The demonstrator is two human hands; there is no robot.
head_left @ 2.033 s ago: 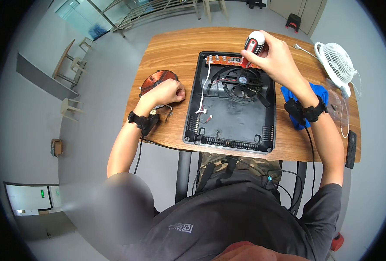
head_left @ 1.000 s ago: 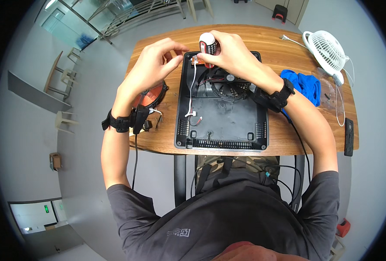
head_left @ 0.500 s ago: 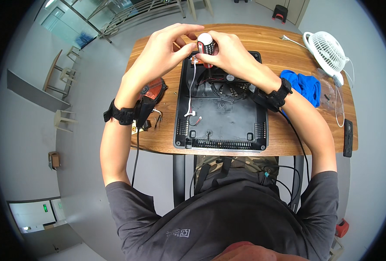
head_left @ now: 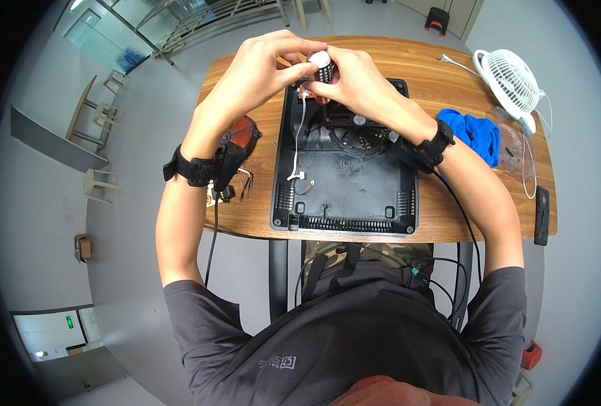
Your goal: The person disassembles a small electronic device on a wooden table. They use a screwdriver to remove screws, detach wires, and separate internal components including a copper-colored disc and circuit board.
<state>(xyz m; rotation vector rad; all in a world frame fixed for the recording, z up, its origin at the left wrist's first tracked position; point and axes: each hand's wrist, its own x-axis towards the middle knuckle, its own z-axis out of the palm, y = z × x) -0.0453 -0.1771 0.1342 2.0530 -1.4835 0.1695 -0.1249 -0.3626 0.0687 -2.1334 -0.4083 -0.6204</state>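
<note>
A screwdriver (head_left: 323, 65) with a thick white, black and red handle stands upright over the far edge of an opened black appliance housing (head_left: 344, 186). My left hand (head_left: 263, 66) grips the handle's top from the left. On the other side, the fingers of my right hand (head_left: 360, 78) close round the same handle. The screwdriver's tip is hidden. Close by the handle lies a small orange circuit board (head_left: 304, 95), from which a white cable (head_left: 296, 145) runs down across the housing. A round fan grille (head_left: 356, 141) shows partly under my right wrist.
An orange-and-black round part (head_left: 242, 137) and several small loose parts lie left of the housing. To the right are a blue cloth (head_left: 472, 137), a clear plastic bag (head_left: 515, 150), a white fan (head_left: 510, 81) and a black bar (head_left: 542, 215) at the table's (head_left: 442, 210) edge.
My left hand has moved right and closed on the top of the screwdriver handle, from beside it. My right hand has kept its grip almost in place.
</note>
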